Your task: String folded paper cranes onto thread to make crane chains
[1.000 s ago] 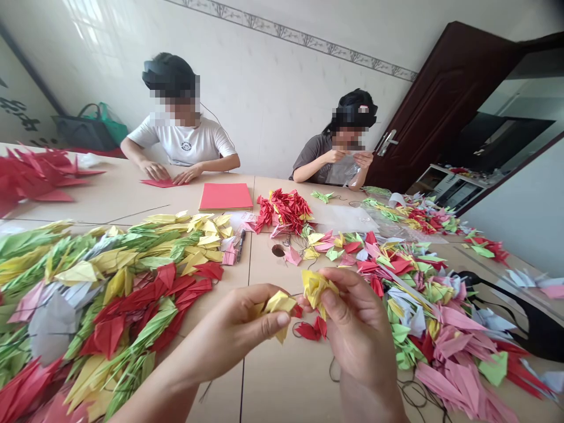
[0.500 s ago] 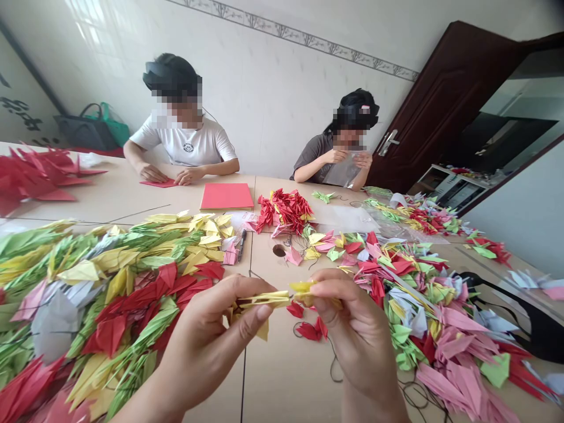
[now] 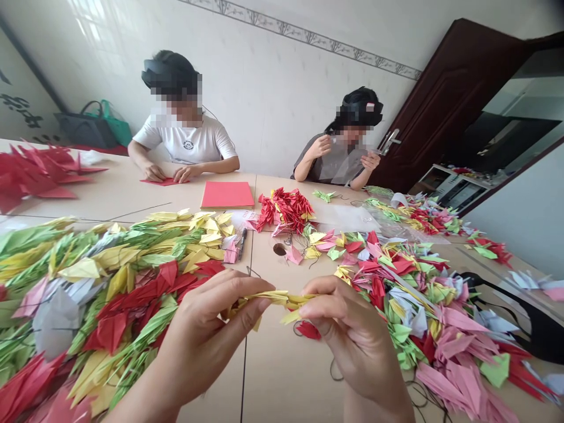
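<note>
Between my two hands is yellow folded paper, which looks like paper cranes (image 3: 281, 297), held above the table (image 3: 282, 376). My left hand (image 3: 215, 329) pinches one part between thumb and fingers. My right hand (image 3: 348, 323) pinches the other part, and the two parts meet in the middle. My fingers hide much of the paper. Just behind my right hand, a small red folded paper piece (image 3: 309, 330) lies on the table with dark cord near it.
Strung paper cranes (image 3: 132, 299) cover the left side; a mixed pile (image 3: 458, 346) covers the right. Beyond are a red paper stack (image 3: 227, 195), red cranes (image 3: 284, 211) and a pen (image 3: 242, 244). Two co-workers sit opposite, one over red paper (image 3: 161, 181), one holding clear plastic (image 3: 341, 164).
My hands have come closer, and the yellow parts, apart before, now touch or overlap. Across the table, the right-hand co-worker's hands have moved apart with the plastic.
</note>
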`<action>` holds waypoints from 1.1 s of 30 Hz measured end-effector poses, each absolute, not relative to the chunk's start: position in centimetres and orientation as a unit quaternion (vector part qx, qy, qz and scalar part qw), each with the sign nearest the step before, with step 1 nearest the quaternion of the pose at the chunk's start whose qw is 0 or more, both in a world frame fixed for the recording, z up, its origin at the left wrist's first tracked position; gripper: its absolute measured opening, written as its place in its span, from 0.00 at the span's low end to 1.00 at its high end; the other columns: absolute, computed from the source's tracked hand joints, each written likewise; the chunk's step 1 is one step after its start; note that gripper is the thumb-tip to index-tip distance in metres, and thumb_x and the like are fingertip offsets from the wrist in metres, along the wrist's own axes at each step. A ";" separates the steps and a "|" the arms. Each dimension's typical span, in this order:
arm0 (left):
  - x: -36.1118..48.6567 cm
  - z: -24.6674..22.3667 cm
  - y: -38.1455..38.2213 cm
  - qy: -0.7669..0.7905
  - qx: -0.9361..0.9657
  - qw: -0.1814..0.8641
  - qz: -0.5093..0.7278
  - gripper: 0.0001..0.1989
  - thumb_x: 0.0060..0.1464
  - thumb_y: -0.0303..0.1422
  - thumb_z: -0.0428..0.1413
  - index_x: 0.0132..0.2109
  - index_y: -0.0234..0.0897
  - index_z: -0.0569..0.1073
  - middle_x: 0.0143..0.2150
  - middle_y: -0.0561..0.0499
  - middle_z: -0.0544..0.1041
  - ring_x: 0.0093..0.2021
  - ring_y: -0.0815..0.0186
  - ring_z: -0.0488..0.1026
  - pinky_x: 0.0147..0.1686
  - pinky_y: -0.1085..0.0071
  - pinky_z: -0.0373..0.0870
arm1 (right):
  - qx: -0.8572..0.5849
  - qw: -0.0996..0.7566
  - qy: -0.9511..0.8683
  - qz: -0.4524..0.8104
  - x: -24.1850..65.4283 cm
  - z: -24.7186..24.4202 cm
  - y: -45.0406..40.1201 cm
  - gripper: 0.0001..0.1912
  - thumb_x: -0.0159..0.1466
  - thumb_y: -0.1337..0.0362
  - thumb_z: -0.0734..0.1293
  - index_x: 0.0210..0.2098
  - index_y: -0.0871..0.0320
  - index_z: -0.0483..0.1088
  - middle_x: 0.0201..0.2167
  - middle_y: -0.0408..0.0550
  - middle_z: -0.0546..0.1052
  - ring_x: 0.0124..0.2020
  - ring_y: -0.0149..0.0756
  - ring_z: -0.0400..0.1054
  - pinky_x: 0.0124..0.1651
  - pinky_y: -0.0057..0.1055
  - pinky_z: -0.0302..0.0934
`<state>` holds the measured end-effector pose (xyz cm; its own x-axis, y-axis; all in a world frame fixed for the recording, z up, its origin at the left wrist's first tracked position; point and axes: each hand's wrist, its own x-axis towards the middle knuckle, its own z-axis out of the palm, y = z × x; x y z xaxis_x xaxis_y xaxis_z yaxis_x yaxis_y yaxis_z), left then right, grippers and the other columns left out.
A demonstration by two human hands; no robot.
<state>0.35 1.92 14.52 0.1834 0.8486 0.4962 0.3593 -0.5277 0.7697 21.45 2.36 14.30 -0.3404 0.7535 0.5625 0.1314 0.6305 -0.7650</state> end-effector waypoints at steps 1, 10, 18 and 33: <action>0.3 14.5 1.9 0.412 0.731 0.248 0.485 0.09 0.59 0.27 0.56 0.44 0.45 0.76 0.29 0.54 0.74 0.27 0.71 0.70 0.25 0.77 0.65 | -0.293 0.490 -0.755 0.321 21.5 14.3 2.3 0.16 0.66 0.74 0.64 0.45 0.46 0.74 0.40 0.43 0.72 0.36 0.29 0.69 0.34 0.24 0.66; 0.4 14.9 2.2 0.421 0.740 0.225 0.473 0.08 0.58 0.27 0.56 0.42 0.44 0.77 0.31 0.53 0.76 0.28 0.69 0.72 0.27 0.77 0.67 | -0.281 0.480 -0.758 0.341 22.0 14.3 2.1 0.18 0.66 0.75 0.64 0.46 0.44 0.74 0.40 0.44 0.72 0.36 0.31 0.71 0.34 0.26 0.68; 0.5 15.4 2.0 0.416 0.757 0.213 0.456 0.05 0.58 0.28 0.57 0.39 0.45 0.76 0.28 0.56 0.75 0.26 0.71 0.71 0.26 0.78 0.65 | -0.299 0.468 -0.768 0.319 21.9 14.4 2.2 0.18 0.66 0.75 0.64 0.47 0.45 0.74 0.42 0.44 0.72 0.36 0.29 0.70 0.34 0.23 0.67; 1.1 15.1 1.6 0.451 0.757 0.194 0.430 0.05 0.57 0.30 0.56 0.32 0.40 0.71 0.23 0.57 0.72 0.24 0.72 0.68 0.23 0.78 0.62 | -0.308 0.440 -0.806 0.249 20.7 14.6 2.4 0.15 0.67 0.71 0.65 0.52 0.49 0.66 0.41 0.43 0.77 0.42 0.29 0.72 0.46 0.23 0.67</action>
